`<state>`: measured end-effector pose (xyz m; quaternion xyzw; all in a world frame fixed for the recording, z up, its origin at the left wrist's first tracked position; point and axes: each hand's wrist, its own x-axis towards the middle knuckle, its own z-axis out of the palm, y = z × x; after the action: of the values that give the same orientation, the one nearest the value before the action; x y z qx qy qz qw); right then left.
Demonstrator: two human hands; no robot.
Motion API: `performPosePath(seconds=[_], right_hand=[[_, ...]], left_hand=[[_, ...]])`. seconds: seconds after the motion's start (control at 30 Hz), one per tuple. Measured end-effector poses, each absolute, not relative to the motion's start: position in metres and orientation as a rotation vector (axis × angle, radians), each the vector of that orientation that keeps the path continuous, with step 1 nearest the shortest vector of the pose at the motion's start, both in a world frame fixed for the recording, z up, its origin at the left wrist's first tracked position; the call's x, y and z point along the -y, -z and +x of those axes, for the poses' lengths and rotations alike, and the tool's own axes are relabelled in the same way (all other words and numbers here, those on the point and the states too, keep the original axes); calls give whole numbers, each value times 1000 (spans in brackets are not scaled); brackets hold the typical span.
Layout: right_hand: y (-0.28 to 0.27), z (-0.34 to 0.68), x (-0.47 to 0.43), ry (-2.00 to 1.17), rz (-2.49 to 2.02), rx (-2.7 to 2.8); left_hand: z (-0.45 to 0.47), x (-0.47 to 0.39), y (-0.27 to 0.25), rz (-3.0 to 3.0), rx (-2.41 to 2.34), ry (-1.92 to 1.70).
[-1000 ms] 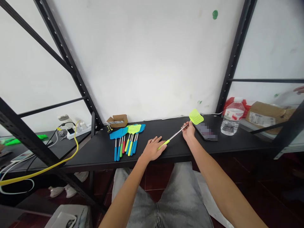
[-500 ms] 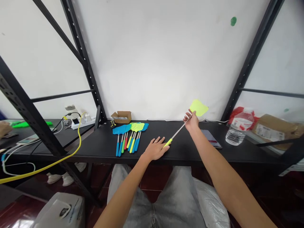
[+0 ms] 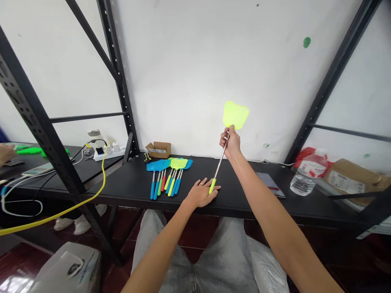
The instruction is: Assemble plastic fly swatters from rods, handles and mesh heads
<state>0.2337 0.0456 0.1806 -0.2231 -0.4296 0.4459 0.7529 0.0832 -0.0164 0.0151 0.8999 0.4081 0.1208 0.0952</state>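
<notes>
A yellow fly swatter (image 3: 236,115) stands tilted over the black table, its metal rod stretched long. My right hand (image 3: 231,142) is closed around the rod just below the swatter's head. My left hand (image 3: 199,194) lies on the table near the front edge with fingers spread. The swatter's yellow handle comes down onto it between thumb and fingers, touching but not wrapped. To the left, several fly swatters (image 3: 166,165) with blue, green, red and yellow handles lie side by side, heads overlapping toward the wall.
Behind the row of swatters stands an open cardboard box (image 3: 159,150), with a black clip (image 3: 147,158) beside it. On the right are a tablet (image 3: 270,184), a water bottle (image 3: 308,173) and a brown package (image 3: 351,175). A yellow cable (image 3: 102,179) crosses the left frame post; another person's hand (image 3: 6,154) shows far left.
My right hand has moved up and left, bringing the yellow fly swatter more upright with its head higher and facing me. The left hand stays nearly in place.
</notes>
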Motion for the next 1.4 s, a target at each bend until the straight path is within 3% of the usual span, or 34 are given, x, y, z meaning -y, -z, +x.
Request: performPosePath(seconds=[0.57,1.4], right_hand=[[-185,168,-12,-780,-471,1275],[-179,187,2,-765,-441,1224]], left_hand=[[83,12,-12,2675,-1214,-316],[84,15,-15,2674,-1231,-299]])
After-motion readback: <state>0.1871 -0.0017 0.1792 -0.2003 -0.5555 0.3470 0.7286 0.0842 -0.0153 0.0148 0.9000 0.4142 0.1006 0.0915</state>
